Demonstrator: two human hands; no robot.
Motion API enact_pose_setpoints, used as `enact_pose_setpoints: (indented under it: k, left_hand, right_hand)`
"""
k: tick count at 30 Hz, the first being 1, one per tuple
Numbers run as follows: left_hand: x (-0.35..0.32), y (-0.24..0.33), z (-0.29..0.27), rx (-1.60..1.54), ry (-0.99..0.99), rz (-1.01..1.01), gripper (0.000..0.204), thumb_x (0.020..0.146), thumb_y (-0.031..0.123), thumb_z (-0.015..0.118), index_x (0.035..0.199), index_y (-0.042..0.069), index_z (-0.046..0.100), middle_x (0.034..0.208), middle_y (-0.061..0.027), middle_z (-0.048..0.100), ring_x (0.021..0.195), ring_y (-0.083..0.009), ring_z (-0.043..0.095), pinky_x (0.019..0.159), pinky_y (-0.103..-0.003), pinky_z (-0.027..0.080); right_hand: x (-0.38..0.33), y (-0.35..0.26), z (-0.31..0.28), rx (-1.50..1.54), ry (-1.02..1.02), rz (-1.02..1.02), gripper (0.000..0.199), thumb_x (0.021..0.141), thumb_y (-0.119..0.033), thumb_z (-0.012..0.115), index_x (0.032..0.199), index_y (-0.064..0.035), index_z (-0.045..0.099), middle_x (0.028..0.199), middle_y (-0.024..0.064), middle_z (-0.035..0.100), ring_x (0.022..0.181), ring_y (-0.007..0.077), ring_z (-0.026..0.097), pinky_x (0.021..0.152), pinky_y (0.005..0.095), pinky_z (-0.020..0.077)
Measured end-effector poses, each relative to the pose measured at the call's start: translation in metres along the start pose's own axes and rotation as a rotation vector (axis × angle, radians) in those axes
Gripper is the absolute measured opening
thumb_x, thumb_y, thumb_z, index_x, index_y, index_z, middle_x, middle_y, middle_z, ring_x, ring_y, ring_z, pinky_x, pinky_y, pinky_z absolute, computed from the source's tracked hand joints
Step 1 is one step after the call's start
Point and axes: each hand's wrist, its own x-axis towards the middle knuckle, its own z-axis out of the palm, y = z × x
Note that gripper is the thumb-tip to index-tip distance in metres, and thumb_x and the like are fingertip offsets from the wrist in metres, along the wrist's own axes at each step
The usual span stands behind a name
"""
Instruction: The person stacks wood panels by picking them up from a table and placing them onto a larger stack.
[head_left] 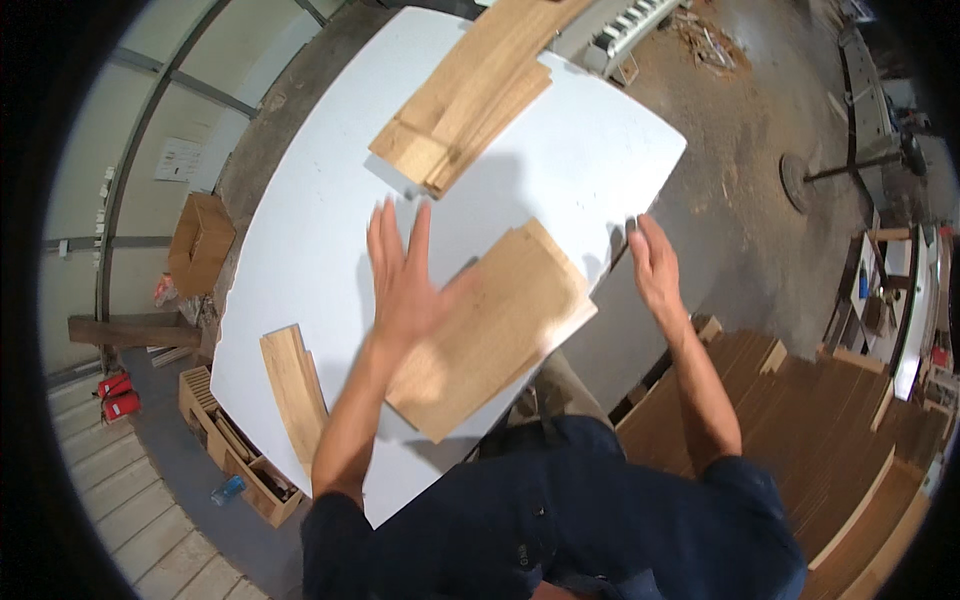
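My left hand (402,292) is over the white table with its fingers spread, holding nothing. Its thumb side is blurred and overlaps the edge of a short stack of flat wooden boards (495,310); I cannot tell whether it touches them. The boards lie slightly fanned near the table's front edge. My right hand (656,268) is off the right edge of the table, apart from the boards, fingers stretched out. A small dark spot shows at one of its fingertips, too small to make out. Beyond my left hand lies a pile of longer wooden planks (455,95).
Narrow wooden pieces (292,385) lie on the left of the white table (310,220). A machine with a slotted rail (635,30) adjoins the far edge. At right are stacked brown panels (780,430); at left, a cardboard box (200,243) and a wooden crate (235,455).
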Motion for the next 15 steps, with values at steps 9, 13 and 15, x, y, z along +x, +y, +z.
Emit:
enact_pose_setpoints:
  k: [9, 13, 15]
  left_hand:
    - [0.232, -0.05, 0.061, 0.118, -0.123, -0.217, 0.117, 0.058, 0.069, 0.078, 0.151, 0.01, 0.038, 0.147, -0.034, 0.031, 0.136, -0.0481, 0.029, 0.114, -0.057, 0.022]
    - [0.192, -0.056, 0.049, 0.131, -0.023, -0.196, 0.109, 0.058, 0.062, 0.079, 0.147, 0.008, 0.044, 0.144, -0.0322, 0.035, 0.131, -0.0455, 0.034, 0.112, -0.051, 0.027]
    - [0.148, -0.049, 0.023, 0.144, 0.036, -0.132, 0.103, 0.06, 0.055, 0.081, 0.145, 0.007, 0.047, 0.141, -0.0299, 0.037, 0.129, -0.0444, 0.033, 0.112, -0.049, 0.026]
  right_hand:
    - [-0.037, -0.036, -0.013, 0.039, -0.083, -0.085, 0.056, 0.102, -0.041, 0.052, 0.14, -0.0009, 0.05, 0.144, 0.0226, 0.05, 0.134, 0.0378, 0.048, 0.11, 0.045, 0.0402]
    - [-0.034, -0.046, -0.019, 0.038, -0.029, -0.163, 0.051, 0.099, -0.032, 0.058, 0.139, 0.0001, 0.051, 0.143, 0.0226, 0.05, 0.132, 0.0385, 0.049, 0.108, 0.045, 0.0415]
    - [-0.026, -0.074, -0.018, 0.021, 0.029, -0.286, 0.051, 0.096, -0.027, 0.061, 0.138, 0.0004, 0.051, 0.144, 0.0229, 0.05, 0.131, 0.0391, 0.05, 0.108, 0.0453, 0.0416]
